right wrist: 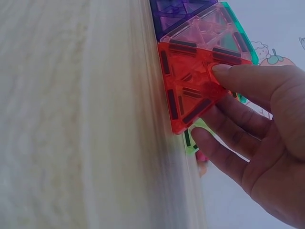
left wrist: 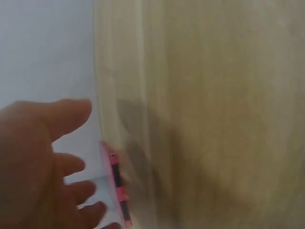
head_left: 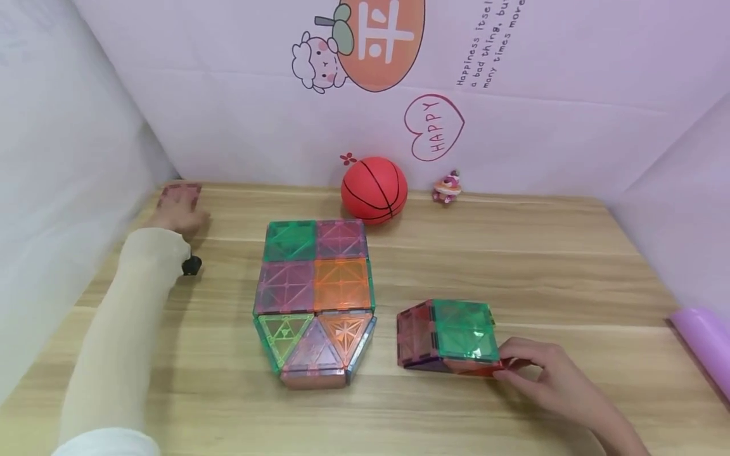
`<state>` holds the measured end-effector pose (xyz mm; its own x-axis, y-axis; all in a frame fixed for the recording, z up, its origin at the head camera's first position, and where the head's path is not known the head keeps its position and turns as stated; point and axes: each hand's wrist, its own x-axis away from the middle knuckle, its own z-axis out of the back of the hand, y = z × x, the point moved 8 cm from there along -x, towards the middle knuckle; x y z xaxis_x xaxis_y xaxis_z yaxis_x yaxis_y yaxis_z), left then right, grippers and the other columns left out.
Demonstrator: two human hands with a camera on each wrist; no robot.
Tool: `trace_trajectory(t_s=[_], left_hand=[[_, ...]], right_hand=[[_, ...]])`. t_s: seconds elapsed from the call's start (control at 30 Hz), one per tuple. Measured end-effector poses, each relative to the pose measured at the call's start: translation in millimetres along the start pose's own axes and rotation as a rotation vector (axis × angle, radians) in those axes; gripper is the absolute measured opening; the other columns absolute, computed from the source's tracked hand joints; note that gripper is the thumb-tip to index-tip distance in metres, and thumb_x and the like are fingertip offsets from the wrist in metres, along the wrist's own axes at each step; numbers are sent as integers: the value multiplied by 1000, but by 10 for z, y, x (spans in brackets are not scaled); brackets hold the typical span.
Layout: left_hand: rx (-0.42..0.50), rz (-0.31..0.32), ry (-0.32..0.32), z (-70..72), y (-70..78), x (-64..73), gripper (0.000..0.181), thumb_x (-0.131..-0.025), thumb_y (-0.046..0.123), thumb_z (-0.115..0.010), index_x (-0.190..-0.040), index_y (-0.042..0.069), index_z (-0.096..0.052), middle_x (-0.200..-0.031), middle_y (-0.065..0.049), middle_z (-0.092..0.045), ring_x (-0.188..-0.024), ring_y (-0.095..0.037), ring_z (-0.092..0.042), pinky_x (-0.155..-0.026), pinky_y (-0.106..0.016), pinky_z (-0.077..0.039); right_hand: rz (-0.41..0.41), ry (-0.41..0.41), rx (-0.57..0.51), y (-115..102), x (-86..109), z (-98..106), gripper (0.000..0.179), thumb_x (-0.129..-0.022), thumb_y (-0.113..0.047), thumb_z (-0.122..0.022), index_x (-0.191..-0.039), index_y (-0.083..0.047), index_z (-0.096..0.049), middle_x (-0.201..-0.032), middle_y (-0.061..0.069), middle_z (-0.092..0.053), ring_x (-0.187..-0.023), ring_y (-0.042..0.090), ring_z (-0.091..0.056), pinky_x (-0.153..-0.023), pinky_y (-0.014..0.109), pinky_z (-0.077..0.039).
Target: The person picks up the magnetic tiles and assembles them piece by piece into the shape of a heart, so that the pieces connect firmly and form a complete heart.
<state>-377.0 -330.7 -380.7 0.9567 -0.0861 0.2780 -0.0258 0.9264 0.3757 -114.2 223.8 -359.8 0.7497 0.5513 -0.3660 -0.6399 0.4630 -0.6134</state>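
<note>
At the table's far left corner my left hand (head_left: 177,216) reaches over a pink magnetic tile (head_left: 187,190). In the left wrist view its fingers are spread and loosely bent beside that tile's edge. Right of centre stands a small magnetic-tile block with a green square tile (head_left: 464,330) on top and a red square tile (head_left: 416,334) at its left side. My right hand (head_left: 550,373) pinches a red triangle tile (right wrist: 183,93) at the block's near right corner, thumb on its face. Beside that triangle are a clear pink triangle tile (right wrist: 207,31) and a purple tile (right wrist: 174,12).
A larger tile structure (head_left: 287,286) with coloured squares and triangles on top stands mid-table. Behind it are a red toy basketball (head_left: 374,190) and a small figurine (head_left: 447,187), near the printed back wall (head_left: 239,126). A purple roll (head_left: 701,345) lies at the right edge.
</note>
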Motion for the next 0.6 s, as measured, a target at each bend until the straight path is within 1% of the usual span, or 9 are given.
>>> trace_trajectory(t_s=[0.07,0.13,0.17,0.2,0.27,0.33,0.5,0.57,0.6], left_hand=[[-9,38,-97,-82,-6,56,85,-98,43,-33,-144,-14,10,-145,-45,9,-134,-60,3,-109,-67,-8],[-21,55,-155,-158,14,130,87,-99,46,-31,-143,-13,13,-144,-44,13,-134,-59,5,-108,-68,-8],[-25,55,-169,-191,30,169,86,-99,46,-30,-143,-14,13,-144,-44,14,-134,-59,6,-108,-68,-7],[-37,46,-168,-213,56,207,84,-100,45,-30,-143,-15,11,-144,-45,14,-134,-60,7,-108,-68,-7],[-59,15,-158,-258,134,284,82,-100,42,-31,-143,-17,6,-143,-46,10,-133,-61,3,-108,-68,-7],[-60,-13,-159,-324,228,382,79,-101,41,-32,-143,-17,1,-144,-46,8,-132,-62,1,-107,-70,-8],[-117,-53,-153,-496,465,682,79,-100,42,-38,-147,-12,-5,-147,-42,0,-132,-63,-9,-103,-71,-16],[-166,-94,-121,-513,558,783,77,-98,41,-44,-147,-11,-13,-146,-43,-9,-129,-62,-21,-100,-71,-25],[-178,-123,-94,-504,600,812,73,-97,38,-49,-145,-10,-22,-143,-43,-18,-126,-61,-29,-99,-70,-30]], right_hand=[[8,6,-11,2,1,-4,45,-66,16,-75,-95,-17,-68,-86,-4,-67,-78,1,-62,-66,13,-50],[8,5,-7,7,-2,-8,44,-66,16,-75,-95,-17,-68,-86,-4,-67,-79,1,-62,-66,13,-50],[11,2,-5,7,-5,-12,44,-66,16,-75,-95,-17,-68,-86,-4,-67,-79,1,-62,-66,13,-50],[11,0,-2,9,-6,-16,44,-67,16,-75,-95,-17,-68,-86,-4,-67,-78,1,-62,-66,13,-50],[9,-4,3,12,-7,-23,44,-67,15,-75,-95,-18,-68,-86,-5,-67,-78,1,-61,-66,13,-50],[5,-3,6,14,-3,-23,44,-67,15,-76,-94,-18,-68,-86,-5,-67,-77,0,-61,-66,13,-50],[14,6,9,9,7,-10,44,-66,15,-76,-94,-18,-67,-86,-5,-67,-78,0,-61,-66,12,-49],[23,9,6,3,4,-7,45,-66,16,-75,-94,-18,-68,-86,-4,-67,-79,0,-61,-66,12,-49],[27,10,3,1,2,-7,45,-66,16,-75,-94,-17,-68,-86,-4,-67,-79,0,-61,-66,12,-49]])
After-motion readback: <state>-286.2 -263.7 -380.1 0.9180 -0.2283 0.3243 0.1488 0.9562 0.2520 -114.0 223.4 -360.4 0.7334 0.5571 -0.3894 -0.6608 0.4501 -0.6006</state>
